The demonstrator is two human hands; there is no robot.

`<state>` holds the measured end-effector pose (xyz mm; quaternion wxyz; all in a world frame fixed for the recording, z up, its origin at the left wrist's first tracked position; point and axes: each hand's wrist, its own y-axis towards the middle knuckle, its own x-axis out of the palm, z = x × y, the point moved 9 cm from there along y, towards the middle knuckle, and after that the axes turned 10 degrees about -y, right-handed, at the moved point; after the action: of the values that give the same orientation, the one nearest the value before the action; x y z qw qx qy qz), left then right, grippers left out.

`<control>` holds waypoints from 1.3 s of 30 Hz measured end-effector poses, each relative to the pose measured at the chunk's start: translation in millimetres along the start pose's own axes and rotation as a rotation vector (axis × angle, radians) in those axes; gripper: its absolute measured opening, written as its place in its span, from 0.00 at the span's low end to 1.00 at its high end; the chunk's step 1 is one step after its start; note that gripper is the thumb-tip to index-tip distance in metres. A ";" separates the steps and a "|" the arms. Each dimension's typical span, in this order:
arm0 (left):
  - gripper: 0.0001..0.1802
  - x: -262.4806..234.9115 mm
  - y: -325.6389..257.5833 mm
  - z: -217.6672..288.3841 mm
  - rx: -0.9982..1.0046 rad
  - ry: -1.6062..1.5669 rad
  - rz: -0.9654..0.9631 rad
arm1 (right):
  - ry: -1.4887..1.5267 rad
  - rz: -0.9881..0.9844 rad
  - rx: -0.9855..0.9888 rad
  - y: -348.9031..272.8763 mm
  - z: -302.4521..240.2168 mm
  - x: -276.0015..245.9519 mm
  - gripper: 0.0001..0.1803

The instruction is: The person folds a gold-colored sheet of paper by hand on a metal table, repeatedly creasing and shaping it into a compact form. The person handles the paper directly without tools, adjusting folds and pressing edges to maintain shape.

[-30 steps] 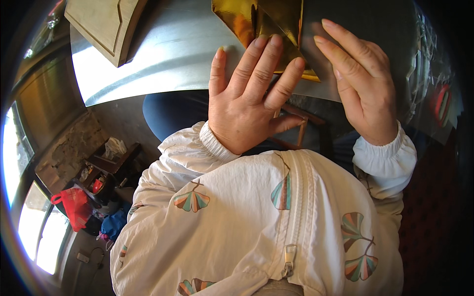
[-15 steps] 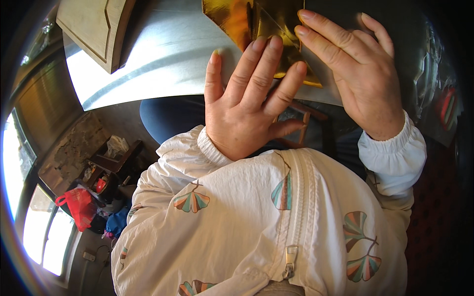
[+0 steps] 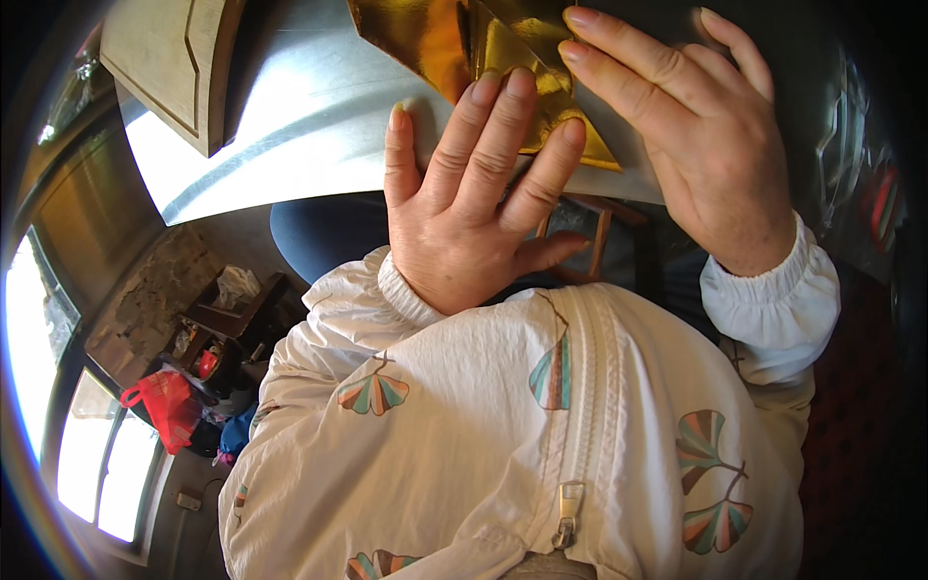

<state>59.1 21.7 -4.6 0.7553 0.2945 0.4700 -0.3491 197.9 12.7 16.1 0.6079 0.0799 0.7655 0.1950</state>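
Observation:
A sheet of shiny gold foil paper point(image 3: 425, 43), creased into slanting folds, lies at the top of the view and runs out of the picture there. My left hand point(image 3: 464, 193) is spread flat, its middle fingertips resting on the paper's near part. A pointed gold corner sticks out toward me, right of those fingers. My right hand point(image 3: 706, 135) has its fingers stretched out, with two fingertips at the paper's right edge. Neither hand grips anything.
The paper lies on a shiny grey metal tabletop point(image 3: 290, 145) with a curved near edge. A pale wooden board point(image 3: 169, 68) lies at the far left. Clear plastic wrapping point(image 3: 851, 145) is at the right. A red bag point(image 3: 169, 406) sits low on the left.
The gold paper has shifted a little to the left, and my left hand has moved slightly left with it. My right fingertips are slightly farther left and up. Both hands stay spread.

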 end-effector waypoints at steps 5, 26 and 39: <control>0.47 -1.1 -0.4 5.4 0.115 0.070 -0.006 | 0.035 -0.010 0.015 1.5 0.3 -1.2 0.13; 0.51 4.2 -4.3 0.5 0.011 0.022 -0.002 | -0.052 -0.173 0.019 2.9 -0.7 2.6 0.12; 0.55 -3.4 -0.7 4.3 0.006 -0.063 0.056 | 0.020 -0.150 -0.147 20.1 -23.6 -0.5 0.23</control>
<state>59.7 18.8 0.1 0.7784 0.2987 0.4365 -0.3382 173.1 26.1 28.8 0.6174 -0.0246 0.7590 0.2053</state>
